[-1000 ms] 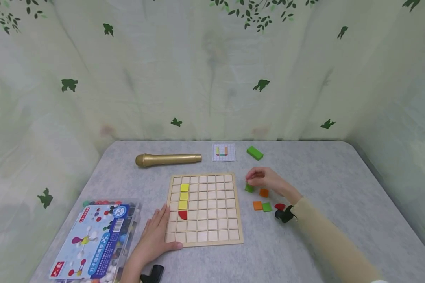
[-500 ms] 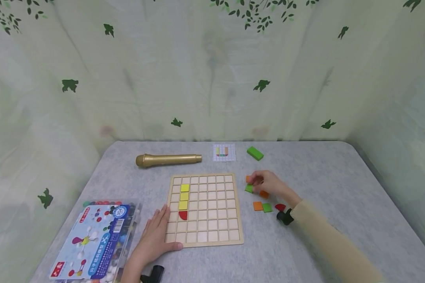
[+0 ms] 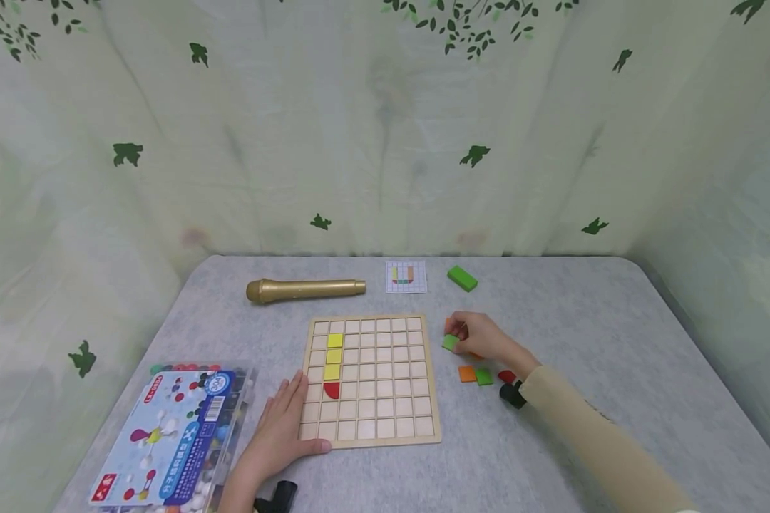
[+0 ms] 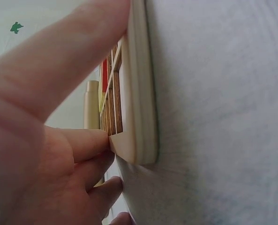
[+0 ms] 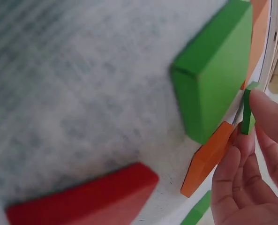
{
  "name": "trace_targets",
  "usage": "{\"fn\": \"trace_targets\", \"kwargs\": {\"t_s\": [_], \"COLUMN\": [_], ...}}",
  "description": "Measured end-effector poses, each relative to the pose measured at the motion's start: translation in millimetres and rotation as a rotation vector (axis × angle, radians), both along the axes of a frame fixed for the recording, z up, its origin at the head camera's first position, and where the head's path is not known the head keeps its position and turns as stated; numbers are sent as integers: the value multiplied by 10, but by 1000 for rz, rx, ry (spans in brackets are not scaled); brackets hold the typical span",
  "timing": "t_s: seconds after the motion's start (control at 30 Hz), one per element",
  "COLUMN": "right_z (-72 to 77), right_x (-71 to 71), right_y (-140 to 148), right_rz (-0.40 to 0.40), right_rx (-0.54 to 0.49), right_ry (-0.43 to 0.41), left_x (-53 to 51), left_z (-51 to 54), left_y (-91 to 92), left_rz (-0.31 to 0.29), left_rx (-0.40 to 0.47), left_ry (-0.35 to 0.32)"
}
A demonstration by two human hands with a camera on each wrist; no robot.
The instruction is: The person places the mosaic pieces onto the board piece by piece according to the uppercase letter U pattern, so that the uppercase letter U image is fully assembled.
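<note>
The wooden grid board [image 3: 385,443] holds yellow squares [image 3: 334,355] in one column, with a red quarter-round piece [image 3: 331,390] just below them. My left hand [image 3: 277,427] lies spread along the board's left edge, its thumb at the near corner; in the left wrist view the fingers [image 4: 89,143] touch that edge. Right of the board, my right hand [image 3: 484,336] pinches a green square [image 3: 450,342] between thumb and fingers, shown tilted in the right wrist view as a thin green piece [image 5: 248,108]. An orange piece [image 5: 207,159] lies partly behind the fingers.
An orange square [image 3: 467,373], a green square [image 3: 484,376] and a red piece [image 3: 507,375] lie near the right wrist. Behind are a gold microphone [image 3: 304,289], a pattern card [image 3: 406,277] and a green block [image 3: 462,278]. A box of colourful parts [image 3: 160,438] stands at left.
My right hand has gone from above the green square to pinching it, and an orange piece beyond it came into view, now mostly covered. The left hand stayed on the board.
</note>
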State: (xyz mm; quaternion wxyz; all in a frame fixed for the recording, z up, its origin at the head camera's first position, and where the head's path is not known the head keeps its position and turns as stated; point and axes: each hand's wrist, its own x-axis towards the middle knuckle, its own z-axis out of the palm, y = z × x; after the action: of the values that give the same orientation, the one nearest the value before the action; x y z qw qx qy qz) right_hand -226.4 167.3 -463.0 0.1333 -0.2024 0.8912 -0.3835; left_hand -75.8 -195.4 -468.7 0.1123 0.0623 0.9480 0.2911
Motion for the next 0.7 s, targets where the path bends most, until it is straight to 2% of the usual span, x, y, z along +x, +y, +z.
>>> {"fn": "trace_targets", "kwargs": {"t_s": [0.3, 0.5, 0.7], "right_z": [66, 105, 89], "right_x": [-15, -30, -6], "right_y": [-14, -48, -259], "right_rz": [63, 115, 180], "right_rx": [-41, -144, -245], "right_ry": [-3, -71, -201], "left_x": [4, 7, -2], "left_z": [-2, -1, 5], "left_y": [-5, -8, -6], "left_rz": [2, 2, 4], "left_rx": [-1, 1, -9], "left_ry": [9, 5, -6]}}
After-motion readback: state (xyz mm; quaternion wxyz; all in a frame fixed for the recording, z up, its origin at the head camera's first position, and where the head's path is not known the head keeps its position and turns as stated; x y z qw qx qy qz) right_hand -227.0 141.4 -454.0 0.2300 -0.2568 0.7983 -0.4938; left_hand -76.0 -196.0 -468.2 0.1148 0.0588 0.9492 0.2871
